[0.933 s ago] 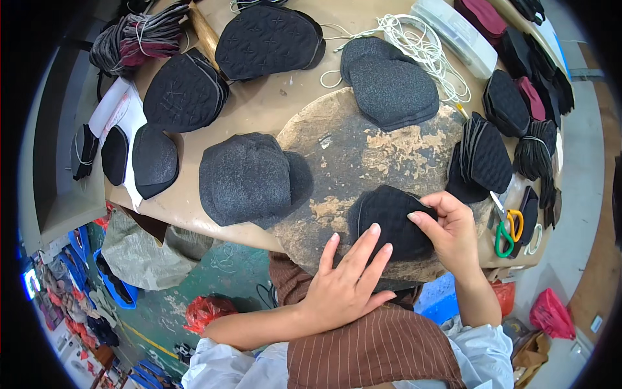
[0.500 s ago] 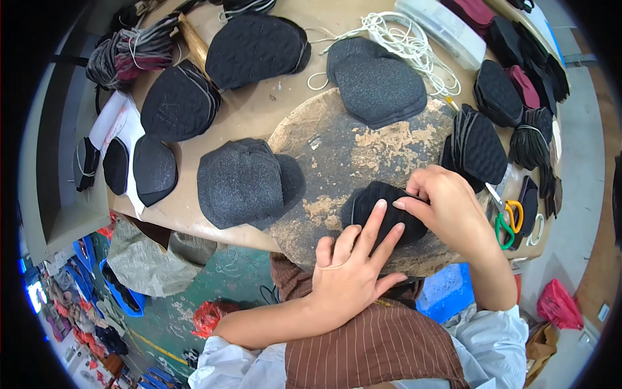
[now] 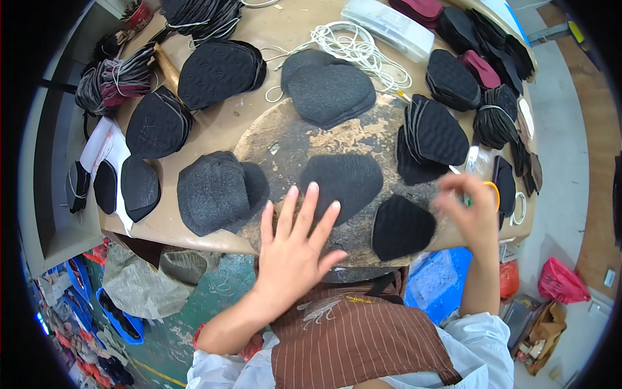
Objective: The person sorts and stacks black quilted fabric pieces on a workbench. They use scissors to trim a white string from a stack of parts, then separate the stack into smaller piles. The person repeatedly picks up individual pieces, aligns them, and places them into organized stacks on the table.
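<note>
My left hand [image 3: 291, 249] lies flat with its fingers spread on the near edge of a worn round work board [image 3: 285, 139]. Its fingertips reach the lower edge of a black heart-shaped foam piece [image 3: 343, 185]. A second, smaller black piece [image 3: 402, 227] rests on the board just right of that hand. My right hand [image 3: 470, 211] is motion-blurred at the board's right rim, against scissors with yellow and green handles [image 3: 494, 192]. Whether it grips them is unclear.
Stacks of black textured pieces surround the board: one at left [image 3: 217, 191], one behind [image 3: 330, 91], one at right [image 3: 434, 133]. White cord [image 3: 363, 48] and a clear plastic box [image 3: 389, 26] lie at the back. Bundled dark pieces [image 3: 113, 81] occupy the far left.
My right hand left the black piece on the board and swung right to the scissors. Two black pieces now lie apart on the board. My left hand moved up onto the board.
</note>
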Demonstrator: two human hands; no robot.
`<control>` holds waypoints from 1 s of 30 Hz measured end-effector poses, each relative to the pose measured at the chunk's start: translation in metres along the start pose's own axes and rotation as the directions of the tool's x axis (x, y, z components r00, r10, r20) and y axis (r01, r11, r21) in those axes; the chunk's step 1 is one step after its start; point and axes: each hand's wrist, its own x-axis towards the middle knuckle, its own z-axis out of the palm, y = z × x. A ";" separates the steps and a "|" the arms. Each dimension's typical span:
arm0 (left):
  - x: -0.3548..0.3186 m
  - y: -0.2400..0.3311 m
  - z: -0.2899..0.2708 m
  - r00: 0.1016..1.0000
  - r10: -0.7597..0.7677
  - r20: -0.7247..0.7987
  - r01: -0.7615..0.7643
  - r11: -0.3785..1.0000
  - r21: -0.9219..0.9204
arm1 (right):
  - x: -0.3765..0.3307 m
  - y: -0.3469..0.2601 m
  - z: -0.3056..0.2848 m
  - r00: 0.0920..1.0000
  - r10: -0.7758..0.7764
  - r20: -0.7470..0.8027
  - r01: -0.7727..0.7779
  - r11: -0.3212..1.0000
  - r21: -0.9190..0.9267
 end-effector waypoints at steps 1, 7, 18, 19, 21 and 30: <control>0.003 -0.003 -0.003 1.000 0.017 0.005 -0.017 1.000 0.021 | 0.010 0.005 -0.003 0.974 0.056 -0.221 -0.066 0.997 -0.038; -0.005 -0.010 -0.007 0.998 0.051 0.020 -0.052 0.998 0.023 | 0.049 0.025 -0.005 0.963 0.192 -0.187 -0.240 0.928 -0.284; -0.031 -0.003 0.001 1.000 -0.023 0.003 0.024 1.000 -0.010 | 0.057 0.021 -0.009 0.981 -0.002 -0.196 -0.086 0.894 -0.439; -0.030 -0.005 -0.002 1.000 -0.019 0.008 0.019 1.000 -0.014 | 0.055 0.010 -0.008 0.967 -0.106 -0.232 -0.033 0.852 -0.523; -0.035 -0.008 -0.003 1.000 -0.019 0.007 0.020 0.998 -0.054 | 0.047 -0.013 -0.010 0.961 0.104 -0.257 -0.115 0.993 -0.028; -0.060 0.003 0.022 0.979 -0.086 -0.183 0.039 0.968 -0.247 | 0.045 -0.047 0.072 0.865 0.112 0.489 -0.432 0.659 0.615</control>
